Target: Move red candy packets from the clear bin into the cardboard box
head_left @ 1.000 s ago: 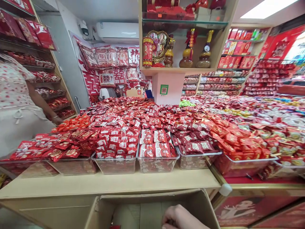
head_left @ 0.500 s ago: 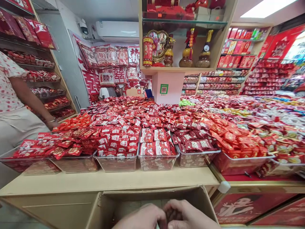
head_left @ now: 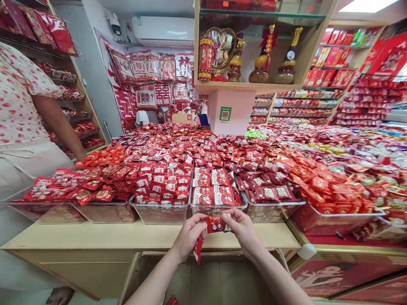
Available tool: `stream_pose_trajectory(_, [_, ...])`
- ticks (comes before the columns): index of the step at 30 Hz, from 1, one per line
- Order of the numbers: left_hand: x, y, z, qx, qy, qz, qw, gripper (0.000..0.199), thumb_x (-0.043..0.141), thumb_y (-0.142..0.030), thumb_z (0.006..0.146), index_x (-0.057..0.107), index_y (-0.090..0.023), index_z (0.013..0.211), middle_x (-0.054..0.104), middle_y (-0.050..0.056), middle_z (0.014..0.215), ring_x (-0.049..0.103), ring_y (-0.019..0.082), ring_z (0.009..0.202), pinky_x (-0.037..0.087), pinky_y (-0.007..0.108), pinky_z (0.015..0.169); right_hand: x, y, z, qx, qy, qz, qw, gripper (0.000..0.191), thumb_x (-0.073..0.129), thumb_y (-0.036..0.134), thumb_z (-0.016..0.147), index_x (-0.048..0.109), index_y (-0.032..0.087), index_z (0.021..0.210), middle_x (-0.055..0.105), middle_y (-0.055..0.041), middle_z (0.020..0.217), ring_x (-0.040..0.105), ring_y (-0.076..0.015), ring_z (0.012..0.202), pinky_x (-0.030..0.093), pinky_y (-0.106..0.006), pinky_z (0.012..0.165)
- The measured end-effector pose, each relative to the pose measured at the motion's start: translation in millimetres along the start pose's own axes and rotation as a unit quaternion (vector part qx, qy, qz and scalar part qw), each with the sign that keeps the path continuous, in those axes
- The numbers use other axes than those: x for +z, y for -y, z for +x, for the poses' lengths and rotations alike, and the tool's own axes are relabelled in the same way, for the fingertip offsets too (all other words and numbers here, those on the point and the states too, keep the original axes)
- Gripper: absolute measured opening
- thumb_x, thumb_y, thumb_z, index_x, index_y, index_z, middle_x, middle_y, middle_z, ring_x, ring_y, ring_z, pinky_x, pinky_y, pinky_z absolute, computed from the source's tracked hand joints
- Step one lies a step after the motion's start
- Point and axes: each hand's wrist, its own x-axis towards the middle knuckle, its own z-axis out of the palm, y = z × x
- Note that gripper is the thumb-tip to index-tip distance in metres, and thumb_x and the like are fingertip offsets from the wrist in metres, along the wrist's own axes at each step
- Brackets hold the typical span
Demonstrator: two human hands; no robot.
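Note:
Between my two hands, over the front edge of the counter, is a small red packet (head_left: 216, 224) with white cartoon figures. My left hand (head_left: 190, 235) pinches its left end, and another red packet (head_left: 197, 250) hangs below those fingers. My right hand (head_left: 243, 231) pinches the right end between thumb and fingers. Just behind them stands a clear bin (head_left: 219, 208) filled with red and white packets (head_left: 202, 195). Beneath my forearms is an open cardboard box (head_left: 233, 253), with a bit of red at its bottom.
More clear bins (head_left: 162, 214) heaped with red packets line the cream counter (head_left: 104, 237). A person (head_left: 23, 97) stands at the left, one arm reaching behind the packets. A shelf cabinet (head_left: 248, 87) with gourd-shaped bottles hangs over the middle.
Both hands have risen out of the cardboard box to the counter edge, and the red packets now show between them. The view has shifted slightly, and the person at left appears larger.

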Motion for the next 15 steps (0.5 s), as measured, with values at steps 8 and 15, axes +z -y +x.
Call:
stream_pose_trajectory(8, [9.3, 8, -3, 0.056, -0.007, 0.064, 0.996, 0.023, 0.05, -0.034, 0.076, 0.063, -0.015, 0.073, 0.06, 0.001, 0.067, 0.051, 0.014, 0.067, 0.04, 0.023, 0.065, 2, -11, -8, -0.008, -0.011, -0.012, 1.0, 0.026, 0.063, 0.04, 0.065, 0.056, 0.015, 0.069, 0.06, -0.0015, 0.064, 0.054, -0.0142, 0.063, 0.044, -0.028, 0.062])
stream_pose_trajectory(15, [4.4, 9, -5, 0.053, -0.035, 0.018, 0.998, 0.02, 0.053, -0.034, 0.074, 0.06, -0.015, 0.069, 0.057, -0.001, 0.063, 0.051, 0.012, 0.06, 0.041, 0.021, 0.06, 14, -14, -18, 0.034, 0.06, 0.023, 0.997, 0.039, 0.065, 0.039, 0.063, 0.05, 0.017, 0.092, 0.059, -0.0035, 0.084, 0.056, -0.0158, 0.072, 0.048, -0.031, 0.064])
